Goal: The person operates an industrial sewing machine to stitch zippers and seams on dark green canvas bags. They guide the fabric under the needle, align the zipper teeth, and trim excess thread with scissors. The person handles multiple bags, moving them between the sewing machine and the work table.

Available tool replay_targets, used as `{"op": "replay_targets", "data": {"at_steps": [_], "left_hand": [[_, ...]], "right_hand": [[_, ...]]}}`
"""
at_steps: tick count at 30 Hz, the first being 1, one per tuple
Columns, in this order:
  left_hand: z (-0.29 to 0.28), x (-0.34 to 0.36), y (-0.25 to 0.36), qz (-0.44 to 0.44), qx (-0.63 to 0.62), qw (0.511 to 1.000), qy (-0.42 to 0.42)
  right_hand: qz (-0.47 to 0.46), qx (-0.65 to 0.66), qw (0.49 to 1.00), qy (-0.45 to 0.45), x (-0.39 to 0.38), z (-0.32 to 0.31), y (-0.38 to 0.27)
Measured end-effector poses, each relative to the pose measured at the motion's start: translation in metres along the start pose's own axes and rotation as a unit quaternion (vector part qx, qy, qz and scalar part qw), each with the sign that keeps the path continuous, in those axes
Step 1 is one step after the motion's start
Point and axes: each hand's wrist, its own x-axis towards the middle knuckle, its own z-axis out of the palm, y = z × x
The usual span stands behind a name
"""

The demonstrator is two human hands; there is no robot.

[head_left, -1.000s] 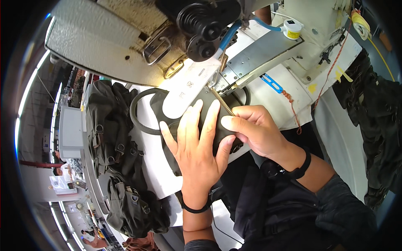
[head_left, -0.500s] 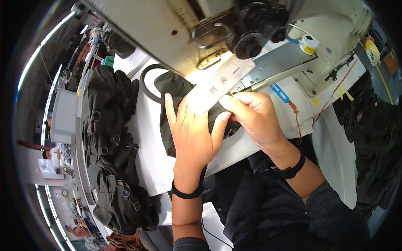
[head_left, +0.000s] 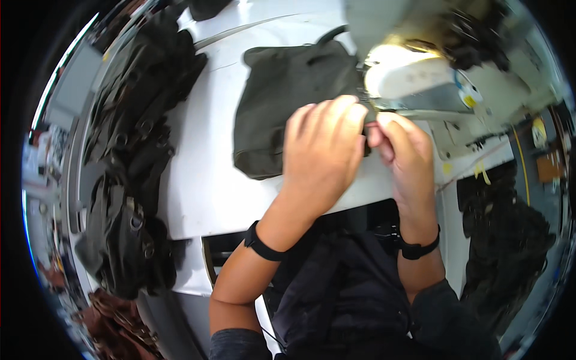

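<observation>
A dark olive fabric bag [head_left: 300, 75] lies on the white sewing table, its right edge beside the sewing machine. My left hand [head_left: 324, 141] is over the lower right part of the bag, its fingers bent and close together on the edge. At the bag's right edge, my right hand [head_left: 408, 147] pinches the end between thumb and fingers, next to a brass-toothed zipper [head_left: 372, 110]. The fingertips of both hands almost meet, and what lies beneath them is partly hidden. Motion blurs the hands a little.
The sewing machine [head_left: 480, 36], its lamp lit over a pale plate [head_left: 408, 78], stands at the upper right. Dark olive bags [head_left: 129, 120] are piled along the left, with brown ones [head_left: 114, 318] below. More dark fabric [head_left: 504, 228] hangs at the right.
The bag has come out from under the machine head toward the left. My left hand has gone from flat and spread to bent fingers at its edge; my right still pinches. The view has shifted.
</observation>
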Motion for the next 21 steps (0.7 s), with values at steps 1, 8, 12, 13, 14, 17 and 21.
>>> {"op": "replay_targets", "data": {"at_steps": [1, 8, 12, 13, 14, 17, 21], "left_hand": [[-0.001, 0.004, 0.001, 0.004, 0.008, 1.0, 0.01], [0.006, 0.013, 0.002, 0.043, 0.02, 0.996, 0.072], [0.007, 0.013, 0.003, 0.044, 0.022, 0.996, 0.078], [0.006, 0.013, 0.001, 0.053, 0.026, 0.996, 0.074], [0.005, 0.013, -0.001, 0.061, 0.03, 0.995, 0.07], [0.006, 0.012, -0.004, 0.067, 0.024, 0.996, 0.06], [0.007, 0.014, -0.007, 0.065, -0.001, 0.996, 0.057]], "right_hand": [[0.062, 0.068, 0.993, -0.074, 0.005, -0.016, 0.0], [0.065, 0.145, 0.983, -0.089, 0.008, -0.015, 0.005], [0.05, 0.166, 0.982, -0.078, 0.009, -0.012, 0.016], [0.057, 0.184, 0.979, -0.074, 0.009, -0.011, 0.018], [0.064, 0.201, 0.975, -0.07, 0.007, -0.009, 0.021], [0.075, 0.215, 0.973, -0.043, 0.002, -0.005, 0.024], [0.043, 0.202, 0.978, -0.021, 0.002, -0.001, 0.025]]}}
